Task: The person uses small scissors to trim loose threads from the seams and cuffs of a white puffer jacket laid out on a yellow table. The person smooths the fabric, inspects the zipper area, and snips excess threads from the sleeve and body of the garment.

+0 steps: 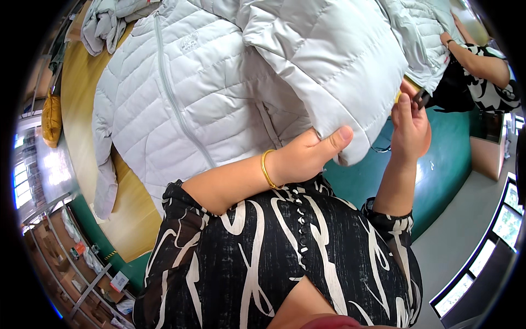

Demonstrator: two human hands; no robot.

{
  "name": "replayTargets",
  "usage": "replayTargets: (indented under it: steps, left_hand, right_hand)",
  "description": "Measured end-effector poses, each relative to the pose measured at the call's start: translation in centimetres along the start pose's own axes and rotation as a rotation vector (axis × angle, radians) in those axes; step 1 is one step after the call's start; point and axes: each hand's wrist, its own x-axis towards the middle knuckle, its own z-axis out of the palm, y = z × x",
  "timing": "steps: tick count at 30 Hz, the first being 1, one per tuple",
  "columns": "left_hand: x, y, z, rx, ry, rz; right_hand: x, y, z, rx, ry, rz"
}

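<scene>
A light grey quilted puffer jacket with a grey front zip lies spread before me. One puffy sleeve is raised toward my body. My left hand is closed on the lower end of that sleeve, its thumb on top and its fingers hidden beneath the cloth. Just right of the sleeve, my right hand is closed around a small dark tool. Its shape is mostly covered by my fingers, so its kind is unclear. A bit of yellow shows between the right fingertips and the sleeve.
The jacket rests on a wooden table. Another grey jacket is at the far right, with a co-worker's hand on it. More grey clothing lies at the far left. A metal rack with boxes stands lower left, above green floor.
</scene>
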Motion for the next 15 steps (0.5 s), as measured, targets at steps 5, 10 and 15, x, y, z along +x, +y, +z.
replayTargets:
  steps: [5, 10, 15]
  left_hand:
    - [-0.8, 0.0, -0.4, -0.044, 0.033, -0.008]
    - [-3.7, -2.3, -5.5, -0.51, 0.361, -0.094]
    - [-8.9, -4.9, -10.3, -0.672, 0.668, -0.102]
  right_hand:
    - [0.8, 2.8, -1.3, 0.162, 0.131, 0.262]
    - [-3.3, 3.9, -4.4, 0.541, -0.516, 0.087]
    - [-4.5, 0.7, 2.4, -0.056, -0.427, 0.104]
